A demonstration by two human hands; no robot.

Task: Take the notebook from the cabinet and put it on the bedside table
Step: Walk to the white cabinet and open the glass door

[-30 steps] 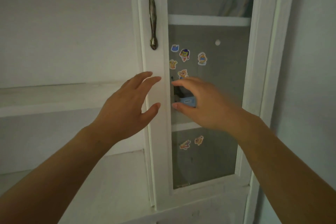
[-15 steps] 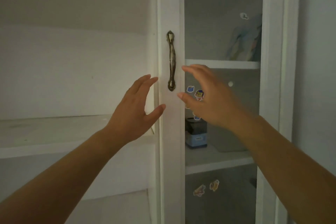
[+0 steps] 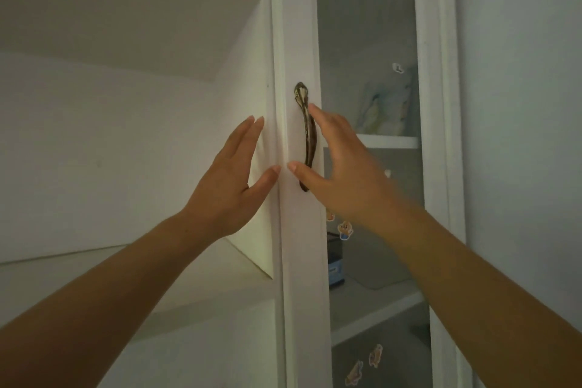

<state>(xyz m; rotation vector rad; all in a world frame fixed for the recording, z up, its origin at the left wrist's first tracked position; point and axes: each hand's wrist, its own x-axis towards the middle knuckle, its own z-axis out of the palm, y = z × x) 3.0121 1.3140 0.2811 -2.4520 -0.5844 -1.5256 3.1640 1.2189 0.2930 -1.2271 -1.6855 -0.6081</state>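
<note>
Hands: our right hand [image 3: 343, 173] has risen from lower down by the glass to the brass handle [image 3: 307, 135] at centre frame, fingers spread around it, thumb just left of it — not yet closed on it. Our left hand [image 3: 233, 179] has come up too and lies open and flat by the door's left edge, holding nothing.
Change: half a second ago both hands hung short of the handle; now the right one reaches it, and the view has tilted upward.
Meaning: we judge the door is about to be pulled open — the first step, with the fetch itself still ahead.
Door: white frame [image 3: 297, 41] with a glass pane [image 3: 365, 41], shut as far as we can tell; cartoon stickers [image 3: 345, 229] on the glass at lower right.
Notebook: we take the pale, patterned thing [image 3: 385, 107] standing on the upper shelf behind the glass, right of centre, to be the notebook, though it is dim and blurred.
Shelf inside: a dark box with a blue label [image 3: 335, 261] below it.
Room: open white shelves [image 3: 126, 264] at left, bare wall [image 3: 519, 104] at far right, low light; no bedside table in view.
</note>
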